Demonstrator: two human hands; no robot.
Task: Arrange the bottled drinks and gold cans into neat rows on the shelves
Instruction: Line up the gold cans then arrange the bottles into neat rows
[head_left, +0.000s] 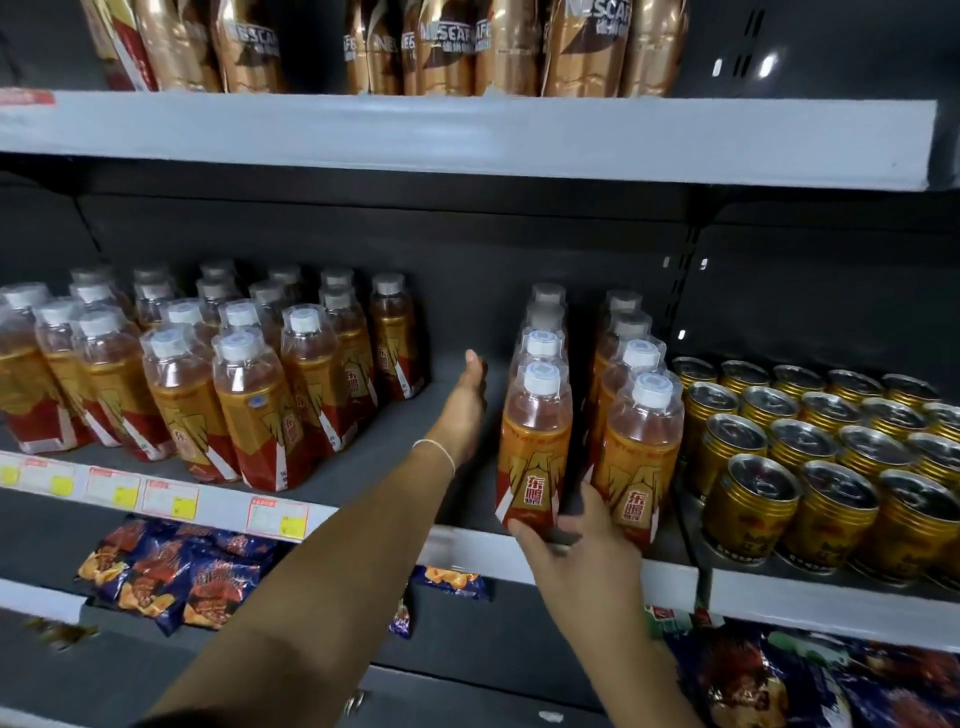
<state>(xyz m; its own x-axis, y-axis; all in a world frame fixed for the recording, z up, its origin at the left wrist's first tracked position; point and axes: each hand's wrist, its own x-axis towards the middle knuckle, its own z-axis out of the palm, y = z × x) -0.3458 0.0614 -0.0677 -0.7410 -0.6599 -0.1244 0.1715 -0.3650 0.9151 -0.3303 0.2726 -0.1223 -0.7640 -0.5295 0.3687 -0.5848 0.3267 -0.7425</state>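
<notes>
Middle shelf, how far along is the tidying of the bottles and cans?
Done: the cans stand in even rows, and the left bottles form a fairly tidy block. In hand: the right hand grips the front bottle of one file, and the left hand lies flat beside that file. Left: a gap separates the right bottles from the block and probably needs closing.

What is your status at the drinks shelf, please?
Left hand open, flat beside the bottle row. Right hand grips front bottle at its base. Gold cans in rows to the right, nothing blocking.
</notes>
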